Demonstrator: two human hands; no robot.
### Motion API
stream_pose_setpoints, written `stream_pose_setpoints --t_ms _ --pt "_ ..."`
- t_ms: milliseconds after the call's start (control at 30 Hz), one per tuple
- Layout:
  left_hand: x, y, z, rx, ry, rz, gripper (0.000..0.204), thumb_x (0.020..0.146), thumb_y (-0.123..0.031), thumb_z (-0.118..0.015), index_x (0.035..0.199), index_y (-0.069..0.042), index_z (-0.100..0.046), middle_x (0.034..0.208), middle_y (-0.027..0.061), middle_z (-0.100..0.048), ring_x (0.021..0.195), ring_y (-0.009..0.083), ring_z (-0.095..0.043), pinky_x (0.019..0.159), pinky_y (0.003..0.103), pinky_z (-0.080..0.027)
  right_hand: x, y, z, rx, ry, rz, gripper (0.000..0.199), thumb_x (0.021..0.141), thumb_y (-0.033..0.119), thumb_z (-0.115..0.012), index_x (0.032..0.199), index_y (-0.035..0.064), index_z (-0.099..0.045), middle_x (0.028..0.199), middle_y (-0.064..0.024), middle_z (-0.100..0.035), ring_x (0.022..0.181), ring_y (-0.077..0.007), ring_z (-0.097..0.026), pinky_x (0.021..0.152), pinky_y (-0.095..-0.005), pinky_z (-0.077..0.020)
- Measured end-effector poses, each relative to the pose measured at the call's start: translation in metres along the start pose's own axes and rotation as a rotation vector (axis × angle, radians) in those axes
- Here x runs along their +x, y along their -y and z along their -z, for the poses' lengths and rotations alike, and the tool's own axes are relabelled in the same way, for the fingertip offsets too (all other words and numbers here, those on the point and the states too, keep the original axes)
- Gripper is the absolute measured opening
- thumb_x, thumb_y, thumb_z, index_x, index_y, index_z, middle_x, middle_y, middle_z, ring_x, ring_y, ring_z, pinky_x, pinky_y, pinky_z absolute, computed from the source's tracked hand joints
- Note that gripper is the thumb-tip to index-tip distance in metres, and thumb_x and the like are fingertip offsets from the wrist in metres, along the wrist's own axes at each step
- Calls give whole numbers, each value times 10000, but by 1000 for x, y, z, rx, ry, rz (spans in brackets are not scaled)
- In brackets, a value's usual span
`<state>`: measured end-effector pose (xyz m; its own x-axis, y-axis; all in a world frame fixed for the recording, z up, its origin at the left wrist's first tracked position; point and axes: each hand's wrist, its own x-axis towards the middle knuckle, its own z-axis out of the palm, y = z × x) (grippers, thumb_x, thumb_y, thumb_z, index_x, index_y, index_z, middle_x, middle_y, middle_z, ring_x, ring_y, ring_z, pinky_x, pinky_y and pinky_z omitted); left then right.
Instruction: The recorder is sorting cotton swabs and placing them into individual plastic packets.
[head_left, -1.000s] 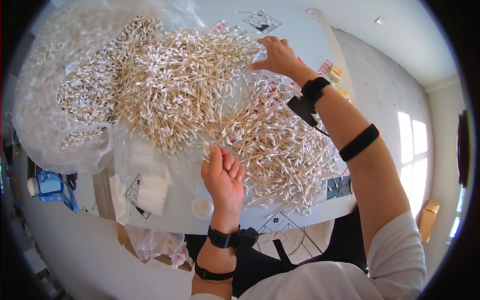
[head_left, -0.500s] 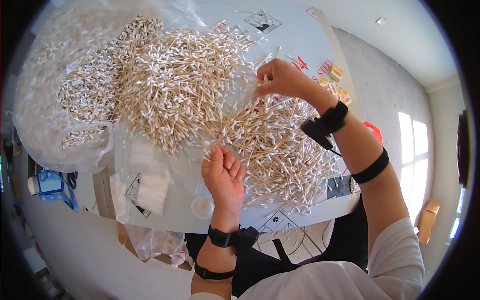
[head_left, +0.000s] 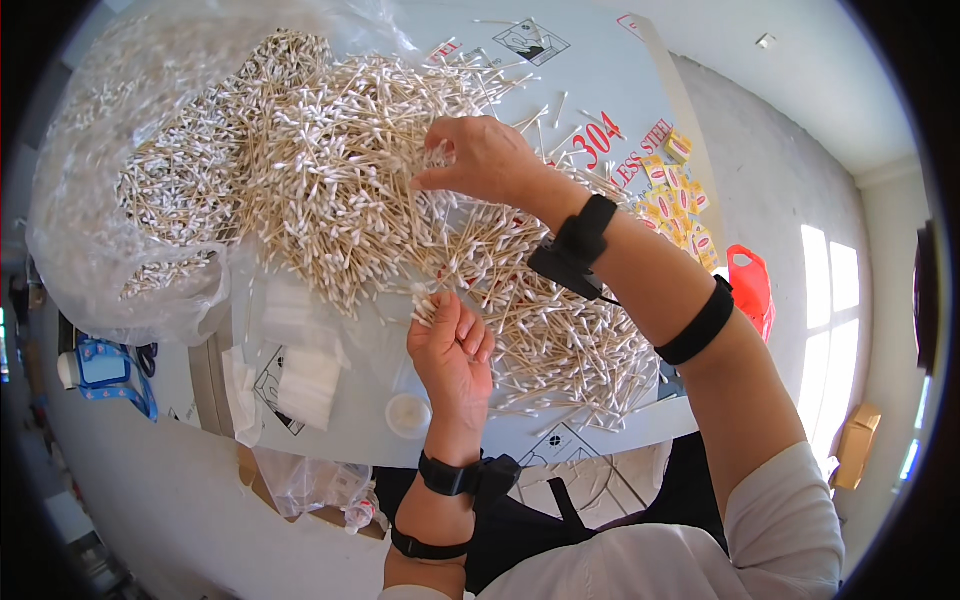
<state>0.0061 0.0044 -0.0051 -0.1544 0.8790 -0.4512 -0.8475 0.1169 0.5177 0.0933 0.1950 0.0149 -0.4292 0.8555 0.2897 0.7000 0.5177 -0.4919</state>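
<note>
Just swung the right hand point(head_left: 485, 160) leftward over the big swab pile point(head_left: 340, 170), thumb and fingers slightly parted; couldn't tell if gripping any. Kept a small swab bunch point(head_left: 424, 307) pinched in the left hand point(head_left: 448, 350). Probably still mid-gathering, then.

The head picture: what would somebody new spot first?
Probably the big heap of cotton swabs across the table, beside a clear bag holding more at left. The left hand pinches a small bunch near the front, while bright yellow packets lie at the right.
</note>
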Motion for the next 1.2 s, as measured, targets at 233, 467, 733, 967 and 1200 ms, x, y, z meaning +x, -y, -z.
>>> stream_pose_setpoints --t_ms 233,467,733,967,1200 --pt "-1 -1 -4 -18 7 5 156 952 -167 -516 810 -103 -517 615 -30 -394 471 65 -345 393 210 -289 9 -64 24 376 -225 -402 114 729 153 -616 724 63 -685 653 -108 -655 612 -252 -640 597 -324 -508" --pt "0 -1 -1 5 -13 17 182 954 -160 -508 782 -101 -496 617 -33 -394 475 65 -348 396 213 -295 15 -58 28 209 -30 -187 281 717 218 -719 918 28 -671 805 -73 -667 719 -136 -595 666 -287 -486" --pt "-1 0 -4 9 -13 32 209 955 -159 -505 756 -101 -475 615 -33 -394 473 64 -348 400 210 -293 1 9 -5 -140 121 -57 411 658 279 -713 964 36 -585 877 -172 -651 828 -347 -622 731 -412 -494" --pt "-1 -3 -2 -4 -1 11 215 956 -158 -502 752 -98 -470 614 -30 -393 470 66 -350 400 215 -293 -15 -2 36 75 51 -182 239 656 211 -663 748 1 -598 683 -173 -613 672 -313 -622 631 -398 -484" --pt "-2 -1 -2 16 14 -10 252 967 -182 -483 735 -89 -449 622 -25 -389 479 70 -345 406 221 -297 -53 -19 82 96 111 -226 215 734 158 -681 726 -38 -593 577 -62 -549 540 -107 -501 533 -267 -422"
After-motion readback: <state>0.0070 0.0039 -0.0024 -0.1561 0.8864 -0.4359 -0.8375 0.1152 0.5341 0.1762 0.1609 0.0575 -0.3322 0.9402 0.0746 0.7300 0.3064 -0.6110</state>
